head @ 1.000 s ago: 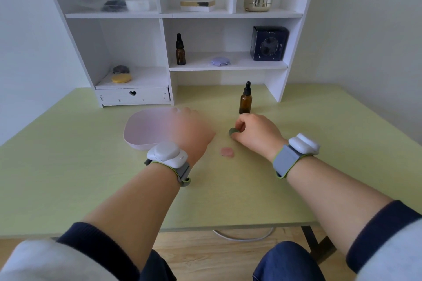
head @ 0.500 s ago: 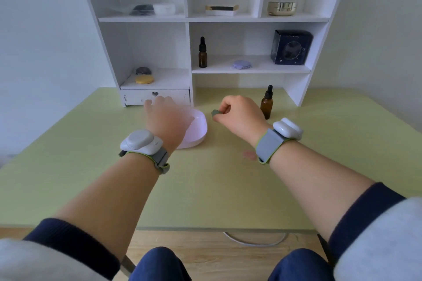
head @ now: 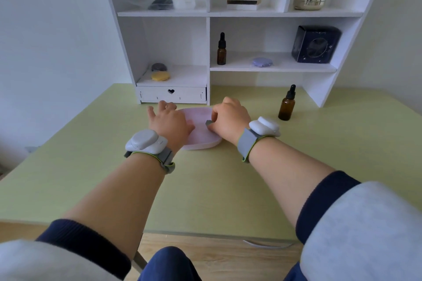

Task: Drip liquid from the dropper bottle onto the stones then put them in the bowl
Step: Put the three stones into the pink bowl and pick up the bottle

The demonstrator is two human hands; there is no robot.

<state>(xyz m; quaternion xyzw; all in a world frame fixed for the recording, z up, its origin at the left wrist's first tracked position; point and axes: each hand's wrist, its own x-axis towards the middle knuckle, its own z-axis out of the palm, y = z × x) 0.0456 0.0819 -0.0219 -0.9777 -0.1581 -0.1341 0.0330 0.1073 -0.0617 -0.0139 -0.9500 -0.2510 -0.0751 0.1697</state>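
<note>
A pale pink bowl sits on the green table in front of the shelf unit. My right hand hovers over the bowl's right side and pinches a small grey-green stone between thumb and fingers. My left hand rests on the bowl's left rim with its fingers spread and relaxed. An amber dropper bottle with a black cap stands upright on the table to the right of my right hand. The pink stone seen earlier is hidden from view.
A white shelf unit stands at the table's back. It holds a second dropper bottle, a purple stone, a yellow stone, a dark stone, a dark box and a gold bowl.
My right hand lifted the grey-green stone from the table and carried it left over the bowl. My left hand moved onto the bowl's left rim. My head turned, shifting the view.
</note>
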